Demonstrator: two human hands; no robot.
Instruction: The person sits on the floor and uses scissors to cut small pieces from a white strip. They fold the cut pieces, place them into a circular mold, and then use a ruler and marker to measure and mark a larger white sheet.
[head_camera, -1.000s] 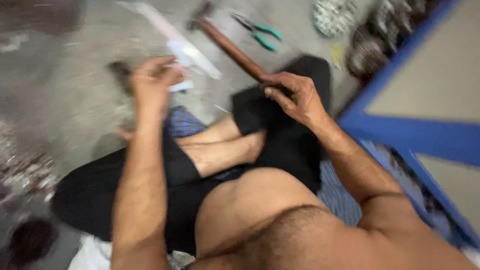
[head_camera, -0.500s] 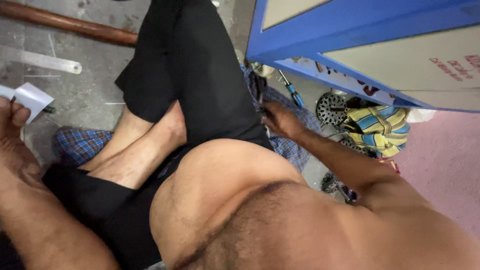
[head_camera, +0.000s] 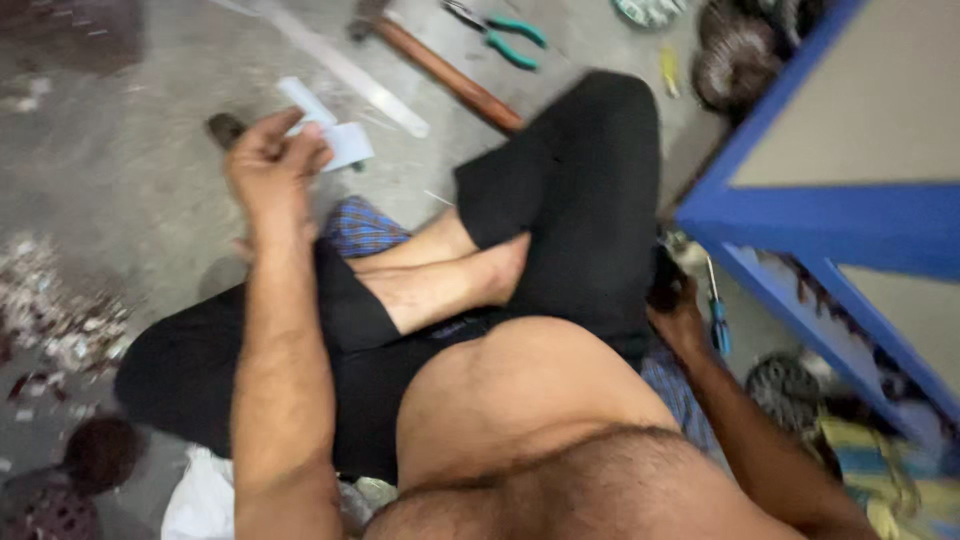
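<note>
Fingers (head_camera: 300, 150) of the left hand (head_camera: 270, 170) are curled shut around a small white folded paper (head_camera: 345, 142), which sticks out to the right of the knuckles above the grey concrete floor (head_camera: 130, 200). Right hand (head_camera: 675, 315) reaches down beside the right thigh, between the black trousers (head_camera: 580, 190) and the blue frame (head_camera: 800, 215); its fingers are bent around a dark object (head_camera: 662, 280), blurred and partly hidden, so whether they grip it firmly cannot be told. A blue-handled screwdriver (head_camera: 718, 320) lies just beside this hand, against the frame's lower edge.

Surroundings. The person sits cross-legged on the floor, bare feet (head_camera: 440, 280) crossed between the two hands. A checked blue cloth (head_camera: 360, 225) shows under the left knee. On the floor beyond the legs lie a long pale flat strip (head_camera: 350, 70), a hammer with a brown wooden handle (head_camera: 450, 75) partly covered by the raised right knee, and green-handled pliers (head_camera: 505, 35). Round wire-wound parts (head_camera: 725, 60) sit near the top of the frame; another (head_camera: 785, 385) sits below it near a yellow and teal cloth (head_camera: 880, 470). Small pale scraps (head_camera: 60, 310) are scattered at the left edge, and a white cloth (head_camera: 200, 500) lies by the left hip.

Obstructions. The raised knee and thigh stand between the two hands; the blue frame closes in the right hand on its outer side.
</note>
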